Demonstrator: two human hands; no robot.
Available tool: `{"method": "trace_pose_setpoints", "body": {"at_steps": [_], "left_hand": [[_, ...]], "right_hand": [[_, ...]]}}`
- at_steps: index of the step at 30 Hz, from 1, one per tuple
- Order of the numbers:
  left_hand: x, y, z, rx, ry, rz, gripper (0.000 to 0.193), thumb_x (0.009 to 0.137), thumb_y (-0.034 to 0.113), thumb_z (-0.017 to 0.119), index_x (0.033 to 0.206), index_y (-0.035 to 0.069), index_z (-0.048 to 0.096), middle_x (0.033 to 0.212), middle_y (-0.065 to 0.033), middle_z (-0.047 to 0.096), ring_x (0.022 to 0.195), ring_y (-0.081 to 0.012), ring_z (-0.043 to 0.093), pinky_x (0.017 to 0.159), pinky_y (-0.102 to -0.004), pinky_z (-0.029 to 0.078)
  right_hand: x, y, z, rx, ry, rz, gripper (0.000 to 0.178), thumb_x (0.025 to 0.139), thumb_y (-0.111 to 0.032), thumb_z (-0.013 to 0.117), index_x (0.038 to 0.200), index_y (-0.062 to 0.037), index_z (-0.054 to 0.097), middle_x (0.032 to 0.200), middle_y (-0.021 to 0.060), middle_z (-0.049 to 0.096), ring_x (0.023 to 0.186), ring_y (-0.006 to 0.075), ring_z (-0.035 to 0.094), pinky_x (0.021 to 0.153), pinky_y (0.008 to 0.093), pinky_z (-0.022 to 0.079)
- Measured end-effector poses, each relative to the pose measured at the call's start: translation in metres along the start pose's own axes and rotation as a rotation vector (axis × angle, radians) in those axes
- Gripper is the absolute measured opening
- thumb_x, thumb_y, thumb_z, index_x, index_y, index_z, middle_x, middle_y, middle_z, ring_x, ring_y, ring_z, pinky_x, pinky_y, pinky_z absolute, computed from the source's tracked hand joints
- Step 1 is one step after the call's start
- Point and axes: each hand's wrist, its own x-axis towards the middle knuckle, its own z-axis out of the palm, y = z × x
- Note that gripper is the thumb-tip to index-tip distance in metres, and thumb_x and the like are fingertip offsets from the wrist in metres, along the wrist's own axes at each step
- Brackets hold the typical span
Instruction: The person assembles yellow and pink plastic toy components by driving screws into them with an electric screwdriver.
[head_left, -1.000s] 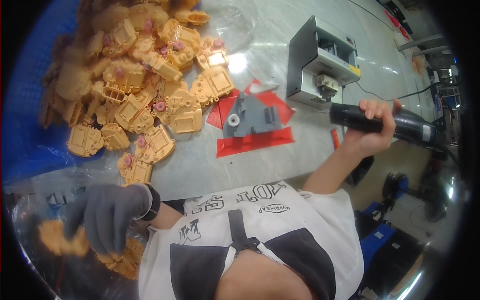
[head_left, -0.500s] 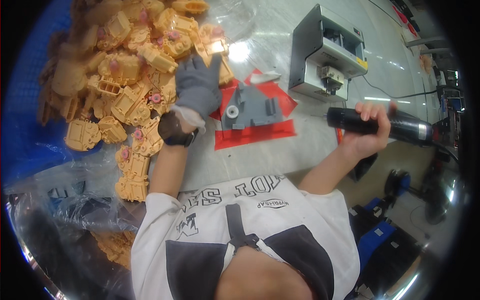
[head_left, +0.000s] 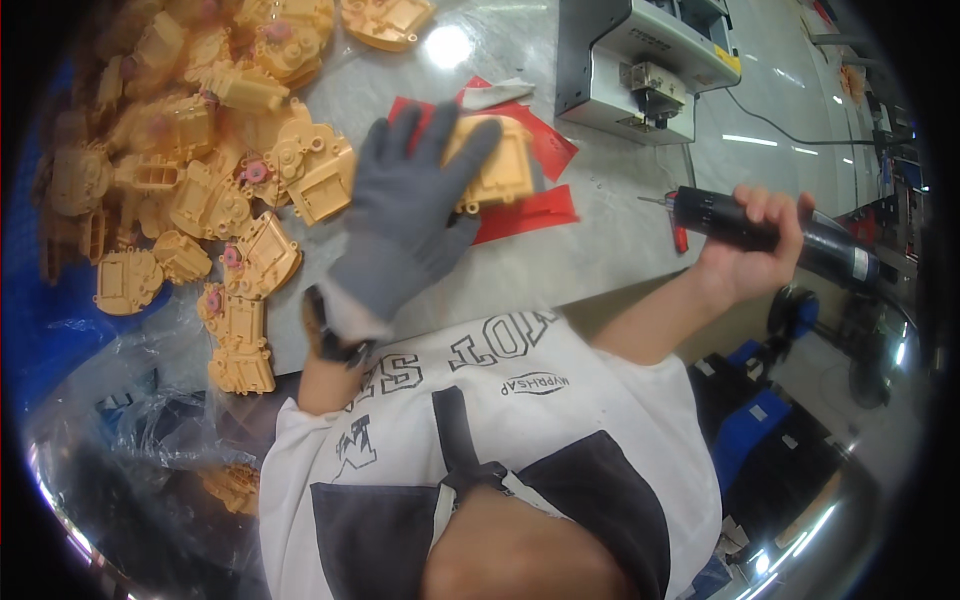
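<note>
My left hand (head_left: pixel 400 210), in a grey glove, has a yellow-orange plastic housing (head_left: pixel 505 165) between its index finger and thumb; the other fingers are spread. The housing lies over the grey fixture (head_left: pixel 540 180), which it and the hand almost wholly cover. Red sheeting (head_left: pixel 550 145) shows around the fixture. My bare right hand (head_left: pixel 755 240) is wrapped round a black electric screwdriver (head_left: pixel 735 218), held sideways off the table with its thin bit pointing left.
Many similar housings (head_left: pixel 240 190), some with pink round parts, are heaped at the left. A grey and white boxy machine (head_left: pixel 650 70) stands at the back right. A white scrap (head_left: pixel 497 95) lies behind the fixture. A red-handled tool (head_left: pixel 680 235) is below the screwdriver.
My left hand has moved from the heap toward the fixture, and a housing now lies over it. The screwdriver has shifted slightly right in my right hand. The view has shifted too.
</note>
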Motion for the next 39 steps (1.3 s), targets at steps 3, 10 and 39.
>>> {"method": "trace_pose_setpoints", "body": {"at_steps": [3, 10, 39], "left_hand": [[-0.003, 0.002, 0.008, 0.217, -0.062, -0.034, 0.068, 0.065, 0.026, 0.063, 0.130, 0.020, 0.043, 0.136, -0.0179, 0.035, 0.120, -0.0403, 0.033, 0.101, -0.0475, 0.027], [-0.009, -0.006, 0.015, -0.121, -0.033, -0.078, 0.081, 0.062, 0.029, 0.068, 0.135, 0.016, 0.035, 0.138, -0.0188, 0.030, 0.126, -0.0406, 0.029, 0.103, -0.0443, 0.029], [-0.020, -0.032, 0.036, -0.610, 0.308, -0.170, 0.031, 0.083, 0.016, 0.057, 0.112, 0.007, 0.057, 0.100, -0.0173, 0.058, 0.086, -0.0299, 0.059, 0.074, -0.0326, 0.048]], "right_hand": [[0.003, -0.003, 0.000, 0.019, -0.067, 0.032, 0.027, 0.075, -0.005, 0.053, 0.102, -0.0042, 0.050, 0.066, 0.0034, 0.045, 0.059, 0.0156, 0.042, 0.064, 0.0325, 0.036], [0.025, 0.005, 0.043, -0.158, -0.134, -0.301, 0.038, 0.077, -0.004, 0.051, 0.113, -0.0052, 0.041, 0.057, 0.0063, 0.046, 0.051, 0.0160, 0.045, 0.060, 0.0336, 0.041], [-0.075, 0.050, 0.096, -0.316, -0.681, 0.055, 0.054, 0.072, 0.008, 0.058, 0.117, -0.0048, 0.031, 0.061, 0.0059, 0.053, 0.053, 0.0154, 0.053, 0.058, 0.0286, 0.047]]}}
